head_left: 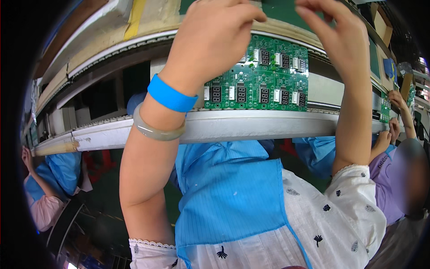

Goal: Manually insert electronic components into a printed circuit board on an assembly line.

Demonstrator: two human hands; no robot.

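A green circuit board with several small dark digit displays and white connectors lies across the rails in front of me. My left hand is over the board's left part and covers some of it. Its fingers look curled, with the thumb pointing right; the upper frame edge cuts off the rest. Beyond the board's right end, my right hand is raised, thumb and forefinger tips close together in a pinch. Whatever either hand holds cannot be made out.
A pale metal rail runs along the near side of the line. Wooden ledges with yellow tape lie at the far left. At the right, a co-worker's hands are near another green board. Another person's arm shows at far left.
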